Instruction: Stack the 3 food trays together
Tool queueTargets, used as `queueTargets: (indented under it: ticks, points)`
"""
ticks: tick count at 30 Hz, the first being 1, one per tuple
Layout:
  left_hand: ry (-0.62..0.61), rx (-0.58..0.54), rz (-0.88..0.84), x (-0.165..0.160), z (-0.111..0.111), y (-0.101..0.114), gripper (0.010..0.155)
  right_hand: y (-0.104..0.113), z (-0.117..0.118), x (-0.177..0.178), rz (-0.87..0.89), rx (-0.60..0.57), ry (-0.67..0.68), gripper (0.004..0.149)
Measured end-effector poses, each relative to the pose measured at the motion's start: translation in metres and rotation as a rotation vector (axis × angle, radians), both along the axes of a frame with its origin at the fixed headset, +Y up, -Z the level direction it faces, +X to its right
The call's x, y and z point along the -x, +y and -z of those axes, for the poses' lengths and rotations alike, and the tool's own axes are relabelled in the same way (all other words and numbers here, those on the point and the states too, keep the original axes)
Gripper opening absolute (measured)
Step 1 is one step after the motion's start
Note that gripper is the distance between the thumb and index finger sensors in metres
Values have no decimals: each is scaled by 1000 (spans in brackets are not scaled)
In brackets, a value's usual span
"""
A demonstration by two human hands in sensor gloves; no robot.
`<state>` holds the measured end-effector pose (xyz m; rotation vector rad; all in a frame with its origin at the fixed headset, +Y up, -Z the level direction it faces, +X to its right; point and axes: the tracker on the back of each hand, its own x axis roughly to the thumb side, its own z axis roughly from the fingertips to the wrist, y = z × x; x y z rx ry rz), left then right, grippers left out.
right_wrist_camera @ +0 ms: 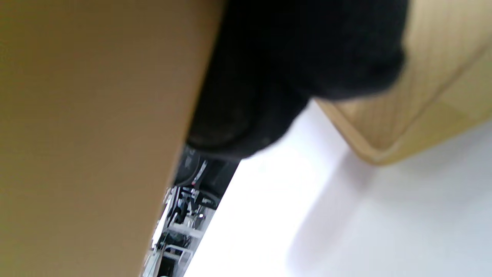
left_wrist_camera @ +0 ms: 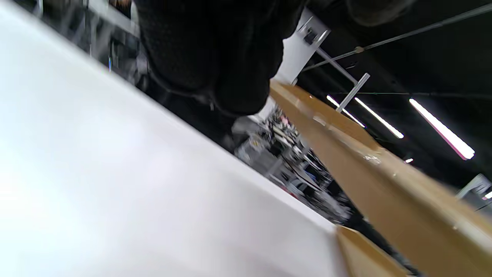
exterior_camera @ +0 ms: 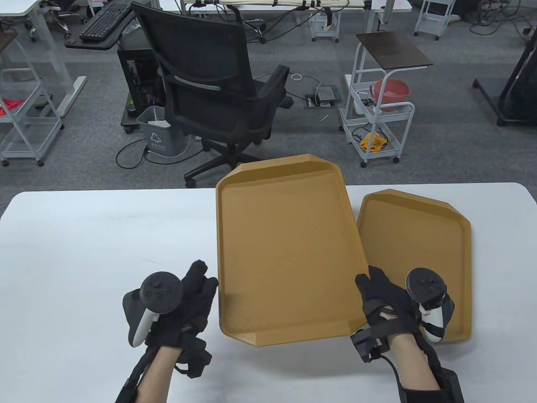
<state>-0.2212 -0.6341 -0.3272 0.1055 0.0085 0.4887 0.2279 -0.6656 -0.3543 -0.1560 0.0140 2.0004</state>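
Observation:
A large tan food tray (exterior_camera: 285, 247) hangs tilted above the white table (exterior_camera: 105, 243), its far end past the table's far edge. My left hand (exterior_camera: 201, 285) grips its left rim near the front corner. My right hand (exterior_camera: 373, 289) grips its right rim. A second tan tray (exterior_camera: 419, 239) lies flat on the table to the right, partly under the raised tray's edge and my right hand. The left wrist view shows the raised rim (left_wrist_camera: 384, 181) above the table. The right wrist view shows its underside (right_wrist_camera: 84, 134) and the lying tray's corner (right_wrist_camera: 434, 77). No third tray shows apart from these.
A black office chair (exterior_camera: 218, 84) stands just beyond the table's far edge, with a grey bin (exterior_camera: 161, 134) beside it. A white wire cart (exterior_camera: 377, 113) stands at the back right. The table's left half (exterior_camera: 84, 273) is bare.

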Motion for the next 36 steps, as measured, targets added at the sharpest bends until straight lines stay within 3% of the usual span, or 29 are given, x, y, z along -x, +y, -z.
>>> queueTargets:
  ticks: [3, 6, 11, 15, 22, 28, 36]
  points:
    - [119, -128, 371, -3, -11, 17, 72, 6, -1, -8, -54, -27, -40, 51]
    - [204, -112, 575, -4, -19, 26, 79, 13, -2, -17, -127, -52, -88, 51]
    - [171, -95, 477, -3, -21, 29, 79, 25, -5, -29, -276, -82, -188, 50]
    - [150, -79, 492, -6, -21, 29, 78, 38, -4, -46, -414, -93, -285, 50]
    - [96, -21, 434, -7, -17, 24, 77, 59, 6, -90, -539, 6, -443, 50]
    - [110, 6, 449, -3, -15, 21, 77, 55, 12, -119, -523, 99, -525, 51]
    - [104, 39, 444, -3, -11, 16, 77, 40, 18, -144, -458, 204, -537, 51]
